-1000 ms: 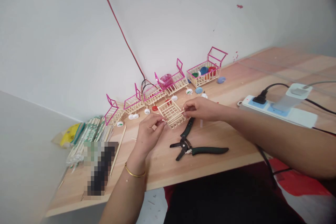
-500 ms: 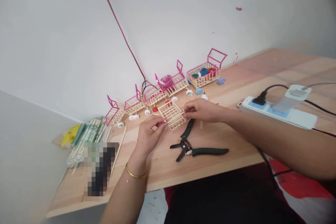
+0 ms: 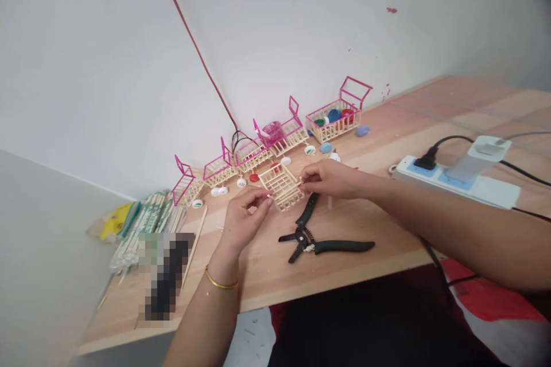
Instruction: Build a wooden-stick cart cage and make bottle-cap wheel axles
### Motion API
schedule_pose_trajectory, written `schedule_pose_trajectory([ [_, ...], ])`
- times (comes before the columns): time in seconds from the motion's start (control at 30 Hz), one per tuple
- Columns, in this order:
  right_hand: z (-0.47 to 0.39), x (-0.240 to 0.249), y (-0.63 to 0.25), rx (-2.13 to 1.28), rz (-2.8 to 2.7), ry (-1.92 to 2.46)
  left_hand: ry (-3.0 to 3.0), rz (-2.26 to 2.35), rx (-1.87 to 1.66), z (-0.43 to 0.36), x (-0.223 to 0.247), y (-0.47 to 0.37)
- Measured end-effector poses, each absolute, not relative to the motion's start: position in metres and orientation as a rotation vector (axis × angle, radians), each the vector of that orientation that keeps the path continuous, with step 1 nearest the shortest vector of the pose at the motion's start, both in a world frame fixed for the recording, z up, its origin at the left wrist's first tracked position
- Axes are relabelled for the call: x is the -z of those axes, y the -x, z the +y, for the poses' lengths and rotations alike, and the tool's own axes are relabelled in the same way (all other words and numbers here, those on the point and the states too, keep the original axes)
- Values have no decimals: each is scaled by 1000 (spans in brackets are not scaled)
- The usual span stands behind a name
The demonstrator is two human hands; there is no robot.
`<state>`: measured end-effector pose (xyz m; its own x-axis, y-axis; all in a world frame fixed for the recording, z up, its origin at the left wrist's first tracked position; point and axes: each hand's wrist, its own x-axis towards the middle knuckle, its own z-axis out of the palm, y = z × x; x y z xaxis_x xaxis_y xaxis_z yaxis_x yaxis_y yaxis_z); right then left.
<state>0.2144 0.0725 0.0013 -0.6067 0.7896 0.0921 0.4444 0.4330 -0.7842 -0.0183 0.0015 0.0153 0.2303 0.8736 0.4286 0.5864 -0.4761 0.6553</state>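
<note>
A small unpainted frame of thin wooden sticks [image 3: 282, 186] rests on the wooden table between my hands. My left hand [image 3: 245, 215] is at its left side, thumb and fingers pinched at a pale stick end near the frame's corner. At the frame's right edge, my right hand [image 3: 325, 179] pinches with thumb and forefinger at the end of a stick lying across it. Green-handled wire pliers [image 3: 303, 238] lie with open jaws just in front of the frame, one handle reaching under my right hand.
Pink-trimmed stick carts [image 3: 333, 120] line the wall, with bottle caps [image 3: 326, 148] before them. Bundled sticks [image 3: 146, 223] and a yellow packet [image 3: 116, 221] lie at the left. A white power strip [image 3: 458, 180] with cables sits at the right, near my right forearm.
My left hand has shifted very slightly left and up, its fingertips a little higher beside the frame. My right hand stays at the frame's right edge.
</note>
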Motion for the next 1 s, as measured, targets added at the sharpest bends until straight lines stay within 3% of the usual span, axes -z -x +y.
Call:
schedule_pose_trajectory([
  [1.0,73,-1,-214,-1049,-2227,1057,-2134,1378,-1183,1,-14,16],
])
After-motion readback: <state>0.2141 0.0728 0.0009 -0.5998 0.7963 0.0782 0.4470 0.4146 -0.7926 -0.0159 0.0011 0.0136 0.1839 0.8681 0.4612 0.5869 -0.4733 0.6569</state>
